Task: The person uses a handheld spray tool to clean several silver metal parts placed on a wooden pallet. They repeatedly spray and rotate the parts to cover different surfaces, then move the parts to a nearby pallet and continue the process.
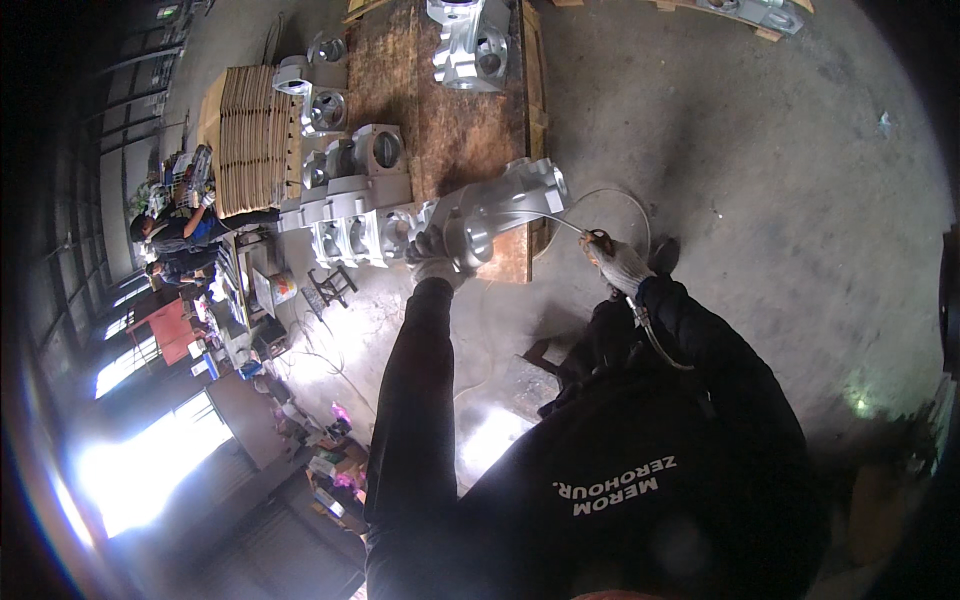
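Observation:
A large silver metal casting (490, 215) with round openings lies at the near edge of the wooden table (400, 60). My left hand (433, 262), in a grey and dark work glove, grips the casting's near left end. To the right, my gloved right hand (620, 263) is closed around an air blow gun (597, 243). Its long thin nozzle tube points left toward the casting and crosses over it. From below this hand a hose (655, 338) runs down along my sleeve. The fingertips of the left hand are partly hidden against the metal.
More silver castings (360, 185) stand in a cluster left of the table top; another casting (470, 45) sits at its far end. Behind the cluster is a stack of cardboard (255, 140). Two people work at a cluttered bench on the far left. A dark stand (330, 288) is on the floor.

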The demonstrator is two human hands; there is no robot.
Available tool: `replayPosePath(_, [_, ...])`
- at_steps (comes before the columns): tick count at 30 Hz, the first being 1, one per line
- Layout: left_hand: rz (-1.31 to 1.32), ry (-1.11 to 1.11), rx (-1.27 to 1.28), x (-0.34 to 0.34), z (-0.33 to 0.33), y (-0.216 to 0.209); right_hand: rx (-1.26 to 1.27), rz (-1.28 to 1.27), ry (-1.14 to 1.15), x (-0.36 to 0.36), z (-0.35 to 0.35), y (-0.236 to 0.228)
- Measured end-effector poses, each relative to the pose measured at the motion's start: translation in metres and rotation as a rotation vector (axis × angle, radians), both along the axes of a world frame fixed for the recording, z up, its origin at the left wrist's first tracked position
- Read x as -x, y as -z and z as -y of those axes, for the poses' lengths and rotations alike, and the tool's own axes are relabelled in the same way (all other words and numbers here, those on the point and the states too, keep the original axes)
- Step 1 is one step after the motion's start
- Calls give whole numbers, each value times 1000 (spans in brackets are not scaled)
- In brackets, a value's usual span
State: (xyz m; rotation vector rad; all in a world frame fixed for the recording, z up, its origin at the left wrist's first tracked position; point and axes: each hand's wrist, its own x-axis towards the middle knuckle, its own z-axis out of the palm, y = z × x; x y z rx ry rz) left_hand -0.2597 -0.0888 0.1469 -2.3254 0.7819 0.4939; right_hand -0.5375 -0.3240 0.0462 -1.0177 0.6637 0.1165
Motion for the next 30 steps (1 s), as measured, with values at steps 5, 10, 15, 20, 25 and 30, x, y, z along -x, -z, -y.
replayPosePath(5, [-11, 2, -8, -1, -3, 1, -84, -17, 65, -1, 0, -39])
replayPosePath(10, [19, 26, -2, 2, 8, -8, -5, -6, 1, 2, -2, -20])
replayPosePath(15, [-10, 17, 0, 5, 16, -13, -49, -26, 44, 3, -17, -3])
replayPosePath(20, [-13, -65, 14, 0, 6, -10, 212, -106, -140, -4, 5, -54])
replayPosePath(25, [43, 65, 90, -3, -4, 3, 635, 56, -112, -18, 4, -32])
replayPosePath(30, [44, 75, 146, -7, -6, 4, 896, 47, -156, -25, 1, -51])
